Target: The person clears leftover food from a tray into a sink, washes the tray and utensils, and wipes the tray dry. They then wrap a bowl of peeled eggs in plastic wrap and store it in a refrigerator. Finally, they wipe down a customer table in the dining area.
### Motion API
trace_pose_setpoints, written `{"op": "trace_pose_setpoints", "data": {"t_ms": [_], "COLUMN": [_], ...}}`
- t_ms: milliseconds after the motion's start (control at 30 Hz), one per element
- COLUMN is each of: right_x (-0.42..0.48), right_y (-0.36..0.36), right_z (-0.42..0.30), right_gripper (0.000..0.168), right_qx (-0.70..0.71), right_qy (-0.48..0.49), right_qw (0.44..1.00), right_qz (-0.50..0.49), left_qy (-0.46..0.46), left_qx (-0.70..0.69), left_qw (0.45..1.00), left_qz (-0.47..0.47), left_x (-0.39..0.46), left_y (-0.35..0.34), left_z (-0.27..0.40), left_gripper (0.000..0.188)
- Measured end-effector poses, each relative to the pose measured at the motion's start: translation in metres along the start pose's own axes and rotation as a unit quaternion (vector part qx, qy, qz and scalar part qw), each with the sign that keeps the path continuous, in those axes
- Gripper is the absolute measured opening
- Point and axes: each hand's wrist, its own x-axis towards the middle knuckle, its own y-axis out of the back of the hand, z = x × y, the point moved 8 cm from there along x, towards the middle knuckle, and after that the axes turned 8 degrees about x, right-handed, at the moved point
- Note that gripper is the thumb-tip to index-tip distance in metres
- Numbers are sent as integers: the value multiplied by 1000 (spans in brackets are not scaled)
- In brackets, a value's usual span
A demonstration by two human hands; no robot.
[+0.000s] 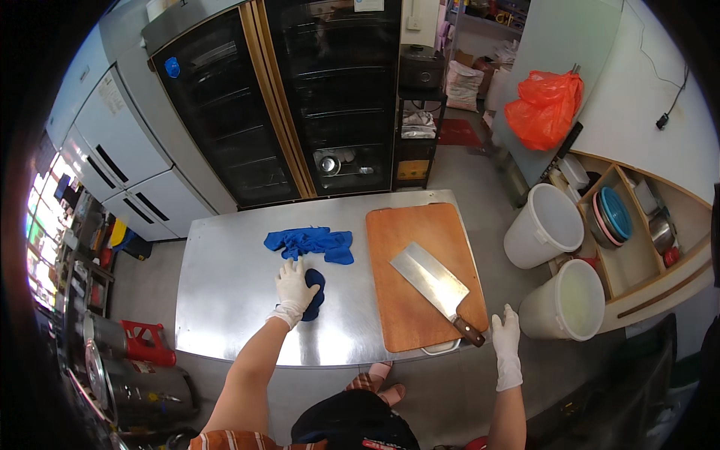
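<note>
My left hand [292, 289], in a white glove, is over the stainless steel table [225, 287] with its fingers spread. Its fingertips come up to the lower edge of a crumpled blue cloth [315, 242]. A dark blue item [315, 289], partly hidden by that hand, lies beside the thumb; whether they touch is unclear. My right hand [507, 332], also gloved, hangs empty off the table's right end, fingers extended. Nearest to it is the wooden handle of a cleaver [433, 278], which lies flat and slanting across a wooden cutting board [394, 315].
A white dish [441, 348] pokes out under the board's near edge. Two white plastic buckets [523, 242] stand right of the table, before wooden shelving [635, 264]. Glass-door cabinets [337, 90] line the far side. Large metal pots [152, 388] are at left.
</note>
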Motion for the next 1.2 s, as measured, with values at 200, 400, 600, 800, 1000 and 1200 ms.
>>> {"op": "trace_pose_setpoints", "data": {"t_ms": [200, 400, 600, 800, 1000, 1200], "right_x": [30, 5, -27, -48, -45, -51], "right_y": [-48, -50, -79, -66, -94, -27], "right_z": [29, 25, 58, 46, 68, 37], "right_gripper": [45, 40, 39, 52, 48, 43], "right_qx": [-3, 3, 87, 24, 146, 96], "right_qy": [-23, 74, 41, 33, 112, 192], "right_qw": [989, 970, 968, 956, 903, 821], "right_qz": [-145, -231, -230, -291, -388, -529], "left_qy": [27, 27, 96, 240, 397, 322], "left_qx": [-73, -158, -125, -204, -467, -789], "left_qw": [997, 987, 987, 946, 784, 501], "left_qz": [0, 4, -13, -78, 98, 151], "left_x": [-57, -79, -97, -133, -193, -238], "left_y": [-41, -32, -55, -64, -38, 68], "left_z": [-16, -9, 16, 26, -1, 41], "left_gripper": [47, 37, 37, 38, 42, 36]}}
